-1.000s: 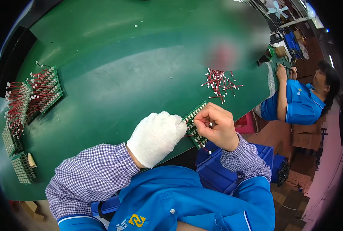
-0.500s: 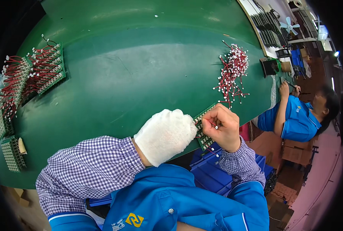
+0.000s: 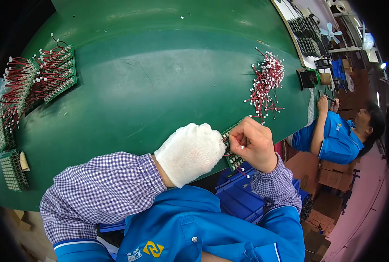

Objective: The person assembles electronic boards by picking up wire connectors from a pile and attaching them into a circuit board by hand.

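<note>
My left hand [image 3: 190,153], in a white knitted glove, is closed at the left edge of a green circuit board [image 3: 235,160] and steadies it. Bare and pinched, my right hand [image 3: 254,143] holds a short red wire lead with a white connector [image 3: 242,147] against the board. Small pale components in rows cover the board, and other red leads hang from its near end. My fingers hide the middle of the board and the spot where the lead meets it. The board sits at the front edge of the green table [image 3: 159,96].
A heap of red wire leads [image 3: 268,81] lies to the right. At the left stand boards bristling with red leads [image 3: 57,72] and a stack of bare boards [image 3: 13,171]. Blue bins [image 3: 242,196] sit below the table edge. A co-worker in blue [image 3: 340,131] works at the right.
Both hands keep almost the same place at the board. The white connector under my right fingers has shifted slightly down and left. The whole view has moved a little.
</note>
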Tool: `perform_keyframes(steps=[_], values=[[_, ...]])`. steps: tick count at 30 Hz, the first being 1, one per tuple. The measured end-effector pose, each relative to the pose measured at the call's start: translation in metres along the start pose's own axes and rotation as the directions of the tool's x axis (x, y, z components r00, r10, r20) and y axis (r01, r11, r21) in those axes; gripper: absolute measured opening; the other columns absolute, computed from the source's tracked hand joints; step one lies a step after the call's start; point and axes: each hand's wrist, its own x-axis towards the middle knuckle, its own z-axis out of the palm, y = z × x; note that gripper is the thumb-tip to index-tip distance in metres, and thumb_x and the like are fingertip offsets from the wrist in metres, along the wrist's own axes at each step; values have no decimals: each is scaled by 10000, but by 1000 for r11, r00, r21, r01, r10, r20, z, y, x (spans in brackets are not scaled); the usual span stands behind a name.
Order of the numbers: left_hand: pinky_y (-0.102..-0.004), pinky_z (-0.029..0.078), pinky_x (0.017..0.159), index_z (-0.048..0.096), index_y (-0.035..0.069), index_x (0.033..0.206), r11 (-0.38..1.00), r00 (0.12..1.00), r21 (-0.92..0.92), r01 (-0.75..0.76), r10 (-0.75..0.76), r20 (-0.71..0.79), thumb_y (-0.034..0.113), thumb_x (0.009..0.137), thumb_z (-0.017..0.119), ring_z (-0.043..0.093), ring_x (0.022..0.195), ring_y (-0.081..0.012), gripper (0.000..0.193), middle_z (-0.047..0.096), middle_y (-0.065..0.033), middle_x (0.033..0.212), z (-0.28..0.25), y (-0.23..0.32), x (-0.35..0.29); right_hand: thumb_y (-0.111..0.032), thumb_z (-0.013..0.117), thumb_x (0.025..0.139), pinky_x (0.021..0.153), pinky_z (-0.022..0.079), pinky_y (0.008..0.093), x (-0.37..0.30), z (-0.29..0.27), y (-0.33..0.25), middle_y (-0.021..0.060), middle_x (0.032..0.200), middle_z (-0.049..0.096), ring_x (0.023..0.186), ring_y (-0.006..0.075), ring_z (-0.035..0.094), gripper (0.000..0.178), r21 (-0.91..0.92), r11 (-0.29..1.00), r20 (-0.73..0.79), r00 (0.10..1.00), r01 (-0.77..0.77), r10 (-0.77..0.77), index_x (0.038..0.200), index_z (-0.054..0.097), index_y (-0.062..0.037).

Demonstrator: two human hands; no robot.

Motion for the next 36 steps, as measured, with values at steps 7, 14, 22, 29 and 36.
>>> perform_keyframes(steps=[7, 14, 22, 29, 36], values=[[-352, 531, 640, 630, 59, 853, 998, 1000, 64, 12, -11, -15, 75, 796, 607, 634, 716, -252, 64, 637, -90, 872, -3, 1, 1, 74, 667, 640, 492, 412, 250, 14, -9, -7, 21, 729, 542, 539, 143, 487, 209, -91, 996, 115, 993, 13, -2, 783, 585, -55], [-361, 524, 630, 632, 60, 810, 997, 998, 80, -13, 19, -64, 96, 794, 597, 614, 691, -269, 53, 633, -96, 839, -1, 0, 0, -54, 640, 752, 532, 478, 322, 17, -4, -19, 70, 780, 536, 581, 221, 573, 128, -410, 895, 189, 976, 175, -105, 828, 537, -58], [-372, 519, 638, 618, 58, 795, 995, 998, 75, -57, 57, 12, 100, 804, 586, 606, 696, -276, 54, 622, -94, 834, -14, 2, 9, -81, 628, 790, 548, 501, 353, 10, -9, -15, 82, 785, 553, 601, 236, 604, 97, -460, 872, 213, 974, 168, -76, 847, 557, -48], [-376, 515, 628, 602, 51, 785, 1000, 999, -22, -11, 12, 44, 71, 793, 596, 602, 684, -279, 23, 618, -91, 808, -18, 0, 6, 3, 706, 738, 527, 439, 258, -50, -43, 42, 35, 747, 614, 577, 142, 532, 167, 13, 934, -383, 861, -356, 333, 896, 666, -34], [-380, 511, 620, 591, 44, 769, 995, 999, -86, -42, 40, -29, 48, 762, 630, 600, 658, -283, 40, 614, -91, 772, -16, -3, 8, 15, 700, 749, 543, 447, 251, -44, -30, 48, 31, 774, 639, 605, 127, 554, 134, -66, 909, -332, 868, -411, 368, 870, 657, -23]])
